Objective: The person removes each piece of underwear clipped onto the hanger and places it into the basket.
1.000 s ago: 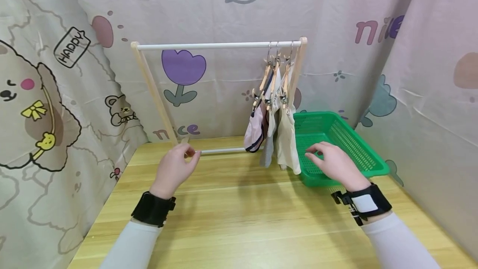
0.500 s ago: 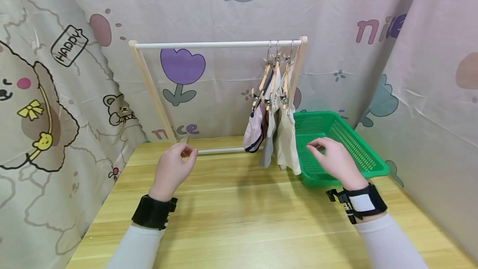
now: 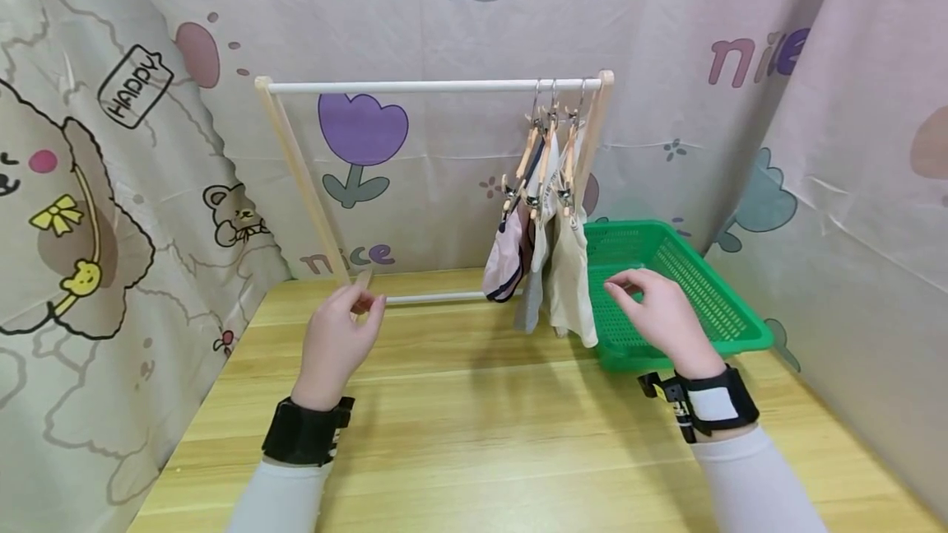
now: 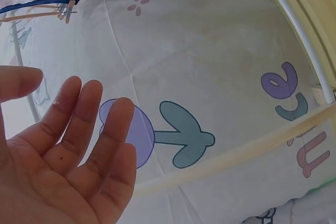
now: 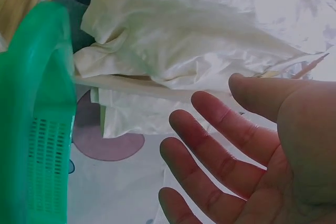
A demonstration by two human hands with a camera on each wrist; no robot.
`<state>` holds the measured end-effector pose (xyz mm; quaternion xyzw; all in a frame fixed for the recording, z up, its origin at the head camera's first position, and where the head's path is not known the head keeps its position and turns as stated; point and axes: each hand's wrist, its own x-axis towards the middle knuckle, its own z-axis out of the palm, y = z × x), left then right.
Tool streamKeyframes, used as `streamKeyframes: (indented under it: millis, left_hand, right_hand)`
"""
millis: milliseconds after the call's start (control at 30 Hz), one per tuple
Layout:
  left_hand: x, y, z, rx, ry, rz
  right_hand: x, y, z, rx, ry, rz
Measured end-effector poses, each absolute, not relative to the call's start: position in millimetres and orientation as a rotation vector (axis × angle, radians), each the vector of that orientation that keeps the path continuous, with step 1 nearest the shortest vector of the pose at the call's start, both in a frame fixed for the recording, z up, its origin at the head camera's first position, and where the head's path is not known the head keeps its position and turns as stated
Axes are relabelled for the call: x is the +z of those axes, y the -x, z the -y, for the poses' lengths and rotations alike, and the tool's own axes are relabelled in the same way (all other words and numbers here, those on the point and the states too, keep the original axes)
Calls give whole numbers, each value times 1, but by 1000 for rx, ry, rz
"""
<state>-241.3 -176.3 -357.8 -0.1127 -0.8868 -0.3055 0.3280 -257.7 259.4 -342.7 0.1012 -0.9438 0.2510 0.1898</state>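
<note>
My left hand (image 3: 339,344) hovers over the left of the table, near the foot of a small garment rack (image 3: 437,87). Its fingers are loosely bent and nothing is in them, as the left wrist view of the hand (image 4: 79,156) also shows. On the right, my right hand (image 3: 659,315) is held in front of a green plastic basket (image 3: 711,294), its relaxed fingers holding nothing. Clothes on clip hangers (image 3: 548,146) hang at the rack's right end: a pink garment with dark trim (image 3: 505,257), a grey one (image 3: 530,303) and a cream one (image 3: 569,278).
The rack stands at the back of a wooden table (image 3: 474,418). Behind it and along both sides hang printed curtains (image 3: 459,31). The basket sits right of the rack, partly behind the cream garment.
Both forearms have shifted slightly, and the left hand has drifted a little to the left. The rack, clothes and basket stay where they were.
</note>
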Motion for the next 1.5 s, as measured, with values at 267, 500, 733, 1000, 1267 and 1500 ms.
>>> streamKeyframes:
  millis: [267,500,733,1000,1267,1500]
  left_hand:
    - [-360,238,177,-826,262,2310]
    - [-356,237,177,-852,251,2301]
    - [-356,236,174,-862,235,2269]
    - [-358,238,163,-925,222,2209]
    - [-359,239,150,-978,229,2193]
    - [-351,238,134,-1041,261,2232]
  right_hand:
    - [-336,259,-260,749,-245,2598]
    - [-327,259,-257,783,-214,2554]
    - [-323,258,-251,808,-220,2540]
    - [-324,258,-246,810,-203,2488]
    - [-326,258,-242,807,-205,2443]
    - [-326,257,-242,809,-190,2429]
